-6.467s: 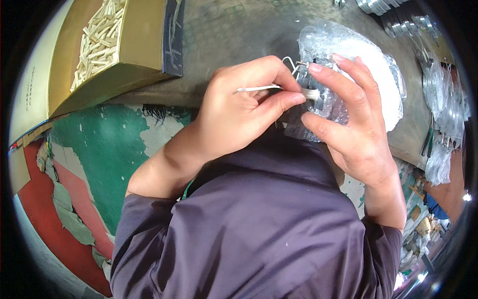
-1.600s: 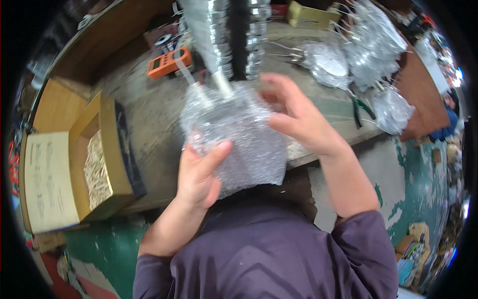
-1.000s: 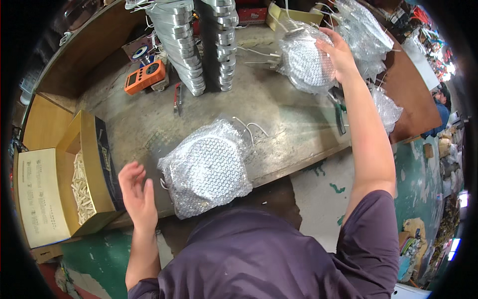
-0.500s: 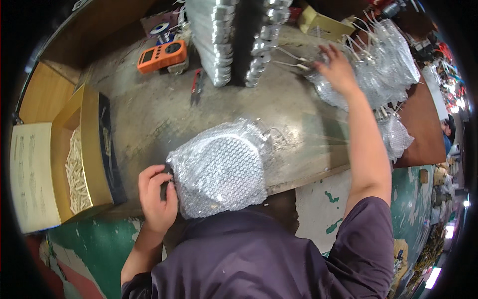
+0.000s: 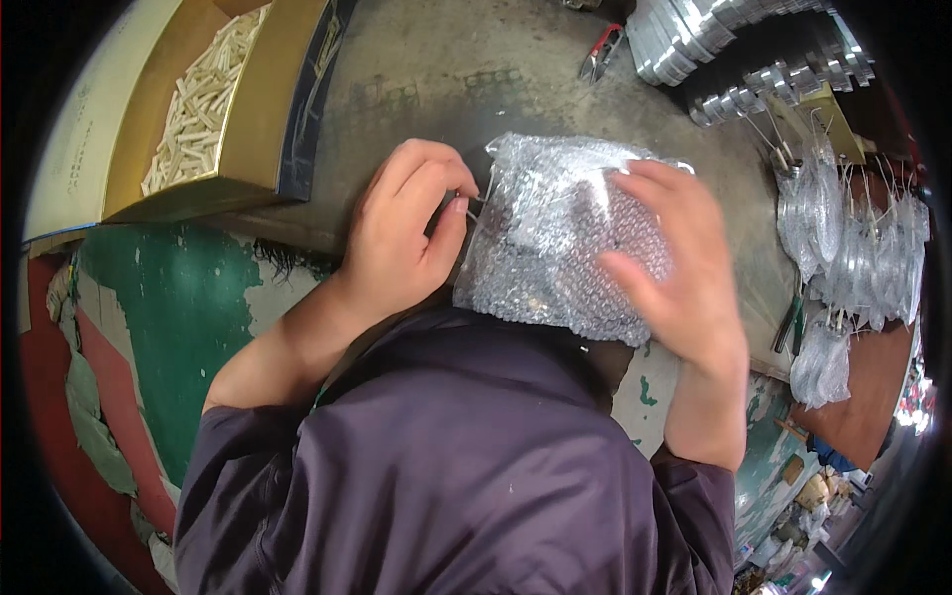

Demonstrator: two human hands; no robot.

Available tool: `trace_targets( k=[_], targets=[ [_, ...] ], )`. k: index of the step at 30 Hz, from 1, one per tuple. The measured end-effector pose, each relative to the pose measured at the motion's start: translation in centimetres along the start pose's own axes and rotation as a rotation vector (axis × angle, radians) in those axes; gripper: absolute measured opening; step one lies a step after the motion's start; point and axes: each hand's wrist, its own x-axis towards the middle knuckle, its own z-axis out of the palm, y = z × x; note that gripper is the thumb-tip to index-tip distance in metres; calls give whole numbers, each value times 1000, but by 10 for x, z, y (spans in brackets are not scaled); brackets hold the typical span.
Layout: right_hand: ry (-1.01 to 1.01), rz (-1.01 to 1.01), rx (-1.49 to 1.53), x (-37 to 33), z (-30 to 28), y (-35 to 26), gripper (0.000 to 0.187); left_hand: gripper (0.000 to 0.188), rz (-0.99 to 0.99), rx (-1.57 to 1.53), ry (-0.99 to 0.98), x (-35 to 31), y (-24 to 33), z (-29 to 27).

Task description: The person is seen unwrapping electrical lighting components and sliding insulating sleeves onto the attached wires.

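A bubble-wrap pouch (image 5: 555, 238) lies at the table's near edge, against my dark shirt. What is inside it shows only as a shiny, pale shape. At the pouch's left edge my left hand (image 5: 402, 223) is closed in a pinch, thumb and index finger around a thin white wire, partly hidden by the fingertips. My right hand (image 5: 679, 258), slightly blurred, is open over the pouch's right side with thumb and fingers apart. Whether it presses on the wrap I cannot tell.
On the left stands a gold box (image 5: 243, 119) holding many small cream tubes (image 5: 198, 109). Red-handled snips (image 5: 601, 50) lie at the back, beside stacked silvery metal parts (image 5: 684, 40). Several bubble-wrapped pieces with white wires (image 5: 863, 248) are piled at right, near dark-handled pliers (image 5: 790, 322).
My right hand has come back from the wrapped pile at right to the pouch, and nothing shows in it. My left hand has closed at the pouch's left edge. The view has swung left.
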Motion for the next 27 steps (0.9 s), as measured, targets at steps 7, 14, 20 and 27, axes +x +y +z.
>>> trace_targets(
  k=[7,14,20,27],
  targets=[
    [-66,-93,-55,24,39,-31,73,18,14,-108,66,-7,1,-5],
    [52,-85,101,21,26,-28,76,41,-116,-306,-102,-7,0,-10],
    [86,24,412,4,13,-15,77,53,-173,-385,-207,5,3,-2],
    [-139,79,569,-1,-24,-19,74,54,103,-317,-226,42,14,36]
  ],
)
